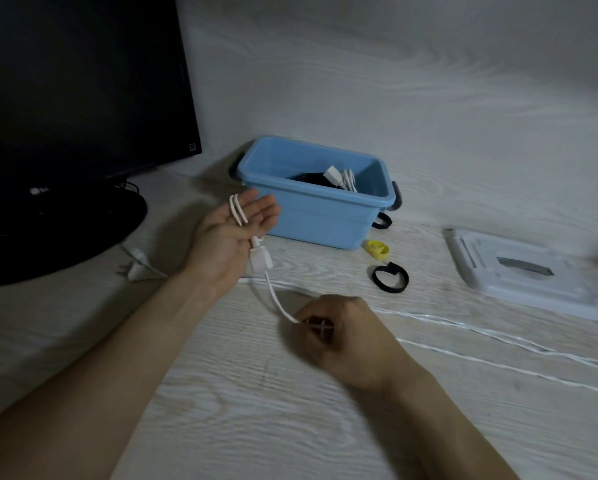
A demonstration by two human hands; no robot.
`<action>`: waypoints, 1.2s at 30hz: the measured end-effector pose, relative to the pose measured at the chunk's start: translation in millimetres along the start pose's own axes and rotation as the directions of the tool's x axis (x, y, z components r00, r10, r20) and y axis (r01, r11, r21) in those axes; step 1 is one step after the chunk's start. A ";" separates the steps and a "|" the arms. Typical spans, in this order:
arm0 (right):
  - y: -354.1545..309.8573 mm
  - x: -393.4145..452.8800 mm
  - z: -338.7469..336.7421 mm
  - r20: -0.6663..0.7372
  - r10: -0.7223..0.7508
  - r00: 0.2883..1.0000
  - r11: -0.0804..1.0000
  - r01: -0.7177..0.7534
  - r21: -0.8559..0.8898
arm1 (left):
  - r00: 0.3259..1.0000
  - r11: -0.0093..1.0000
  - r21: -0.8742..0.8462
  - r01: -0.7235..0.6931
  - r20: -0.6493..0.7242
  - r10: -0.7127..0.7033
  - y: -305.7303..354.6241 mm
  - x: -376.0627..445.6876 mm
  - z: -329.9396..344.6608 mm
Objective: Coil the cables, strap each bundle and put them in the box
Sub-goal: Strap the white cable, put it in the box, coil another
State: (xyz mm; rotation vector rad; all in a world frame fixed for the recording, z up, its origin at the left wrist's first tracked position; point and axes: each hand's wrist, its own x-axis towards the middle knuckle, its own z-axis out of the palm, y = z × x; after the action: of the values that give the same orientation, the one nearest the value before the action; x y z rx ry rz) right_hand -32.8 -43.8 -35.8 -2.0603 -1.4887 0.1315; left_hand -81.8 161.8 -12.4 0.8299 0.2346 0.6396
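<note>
My left hand (235, 233) is raised palm up with straight fingers, and two loops of a white cable (273, 292) lie around them. The cable's white plug (260, 259) hangs below the palm. From there the cable runs down into my right hand (335, 330), whose curled fingers grip it low over the table. More of the cable trails off to the right across the table. Behind stands the blue box (311, 216), holding a black bundle and a white bundle. A yellow strap (377, 250) and a black strap (390, 277) lie to the box's right.
A dark monitor (75, 98) on its round base fills the left. A white adapter (136, 266) lies by the base. The white box lid (526, 275) rests at the right. Another black strap (382, 220) sits against the box's right end.
</note>
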 end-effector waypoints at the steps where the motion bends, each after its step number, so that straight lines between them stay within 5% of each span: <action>1: -1.6 0.4 1.1 0.021 -0.018 1.000 1.000 0.018 0.008 | 1.000 0.999 0.034 -0.017 -0.003 0.017 -1.8 -1.0 0.4; 14: -2.7 -2.9 3.4 0.089 0.007 0.996 0.994 -0.017 0.108 | 0.988 0.992 0.016 -0.127 -0.090 0.128 -19.3 -5.9 7.1; 19: -3.6 -3.4 1.8 0.024 -0.009 1.000 0.992 0.006 0.128 | 0.976 0.883 0.417 -0.218 0.118 0.185 -25.3 -7.5 -1.1; 26: -3.0 -0.4 -4.8 -0.300 0.033 0.953 0.991 0.008 0.134 | 0.938 0.761 0.641 -0.097 0.314 -0.145 -8.8 -24.8 6.5; 29: 0.1 3.0 -8.3 -0.475 0.010 0.880 0.998 0.025 0.066 | 0.868 0.699 0.713 -0.050 0.377 -0.322 -5.9 -30.5 9.1; 31: 1.9 3.0 -9.0 -0.527 0.019 0.850 0.998 0.018 0.064 | 0.741 0.710 0.695 0.117 0.415 -0.528 -4.1 -30.4 8.5; 33: 3.1 2.5 -9.0 -0.537 0.042 0.843 0.996 0.006 0.088 | 0.588 0.696 0.655 0.295 0.450 -0.673 -0.8 -29.9 7.8; 36: 5.9 2.5 -4.0 -0.434 0.131 0.891 0.969 -0.022 0.248 | 0.497 0.707 0.540 0.457 0.504 -0.706 -1.5 -28.7 3.7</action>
State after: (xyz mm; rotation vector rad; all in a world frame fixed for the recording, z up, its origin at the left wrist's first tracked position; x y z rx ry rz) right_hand -25.4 -44.4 -34.9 -1.8011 -1.0526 -0.1257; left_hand -102.1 141.2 -12.5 1.1869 -0.0686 -0.4273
